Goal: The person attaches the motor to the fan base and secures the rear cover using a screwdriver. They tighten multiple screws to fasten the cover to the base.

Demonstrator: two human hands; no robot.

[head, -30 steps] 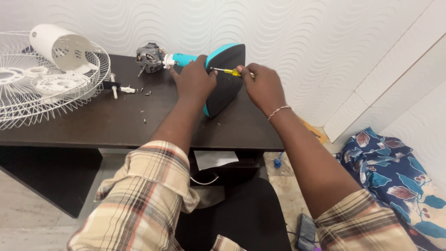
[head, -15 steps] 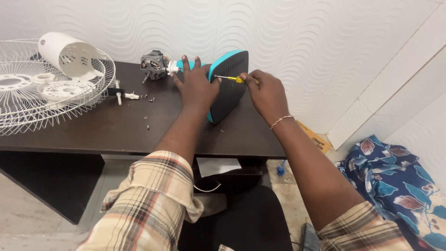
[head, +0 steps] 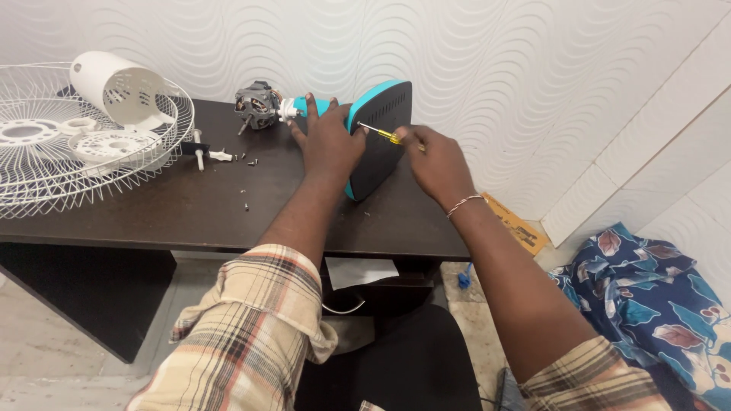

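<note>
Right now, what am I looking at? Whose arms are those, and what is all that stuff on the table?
The picture comes from a camera worn on a person's head, looking down, so the two arms in checked sleeves are that person's own. The left hand presses on a black and teal fan base lying on its side on the dark table. The right hand holds a small yellow-handled screwdriver with its tip against the base. A grey fan motor is joined to the far end of the base. On the left lie a white wire fan guard, a white plastic motor cover and some loose screws. A blue flowered cloth sits on the floor at the right.
</note>
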